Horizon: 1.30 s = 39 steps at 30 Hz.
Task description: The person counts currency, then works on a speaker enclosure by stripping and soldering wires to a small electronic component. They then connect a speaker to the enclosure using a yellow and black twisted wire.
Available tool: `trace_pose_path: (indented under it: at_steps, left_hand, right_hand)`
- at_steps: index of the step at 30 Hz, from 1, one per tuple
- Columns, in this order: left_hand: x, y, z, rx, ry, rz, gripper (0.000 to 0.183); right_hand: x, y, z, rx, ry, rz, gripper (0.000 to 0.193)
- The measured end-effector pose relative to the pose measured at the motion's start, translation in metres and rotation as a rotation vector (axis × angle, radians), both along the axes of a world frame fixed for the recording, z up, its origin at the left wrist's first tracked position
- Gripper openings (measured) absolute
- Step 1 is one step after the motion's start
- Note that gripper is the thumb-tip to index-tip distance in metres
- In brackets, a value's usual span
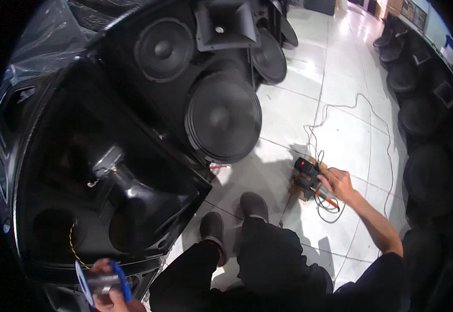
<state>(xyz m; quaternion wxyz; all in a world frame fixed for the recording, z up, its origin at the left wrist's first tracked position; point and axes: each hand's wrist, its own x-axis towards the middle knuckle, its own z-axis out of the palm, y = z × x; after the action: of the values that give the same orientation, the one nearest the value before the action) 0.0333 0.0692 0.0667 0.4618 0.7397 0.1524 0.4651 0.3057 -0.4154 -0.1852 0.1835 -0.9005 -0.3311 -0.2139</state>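
At the lower left of the frame, my left hand is closed around one spool, thumb on the near side and fingers on the far side, between its two blue flanges. It looks compact and fairly heavy for its size; the metallic winding may be slick, so I'd hold it across the core or pinch the flanges, which look stiff. One yellow-and-black wire, thin and likely springy, rises just above it.

Near the frame's centre are my two shoes. Right of centre, my right hand has its fingers curled at one black device with a red light; I can't tell whether they grip it. One orange-handled tool lies just below; its handle seems rigid and the safest place to hold.

One large cabinet fills the left. Farther up, one speaker shows two cones and one horn. A thin cable loops over the floor; the dark speakers along the right edge are too murky to count.
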Motion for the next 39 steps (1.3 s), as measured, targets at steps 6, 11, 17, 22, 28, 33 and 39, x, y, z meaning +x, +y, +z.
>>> trace_pose_path:
  at_steps: [6,11,17,22,28,33,39]
  left_hand:
    - [0.108,-0.046,0.043,-0.119,0.046,-0.333,0.046]
    - [0.135,-0.063,0.057,-0.299,0.255,-0.523,0.043]
    - [0.132,-0.054,0.041,-0.381,0.27,-0.648,0.041]
    - [0.13,-0.055,0.031,-0.524,0.176,-0.84,0.045]
    - [0.134,-0.041,0.018,-0.922,0.069,-1.01,0.035]
    - [0.133,-0.039,0.008,-0.885,0.126,-0.899,0.017]
    - [0.134,-0.02,0.002,-0.912,0.16,-0.655,0.035]
  right_hand:
    - [-0.027,0.203,0.184,0.783,0.256,0.531,0.037]
    - [-0.043,0.267,0.23,1.184,0.637,0.773,0.034]
    - [-0.047,0.27,0.233,1.096,0.511,0.661,0.011]
    - [-0.043,0.266,0.24,1.258,0.662,0.561,0.013]
    - [-0.039,0.271,0.236,1.251,0.813,0.606,0.014]
    - [-0.04,0.276,0.237,1.094,0.616,0.629,0.013]
    - [0.004,0.23,0.195,0.668,0.358,0.458,0.012]
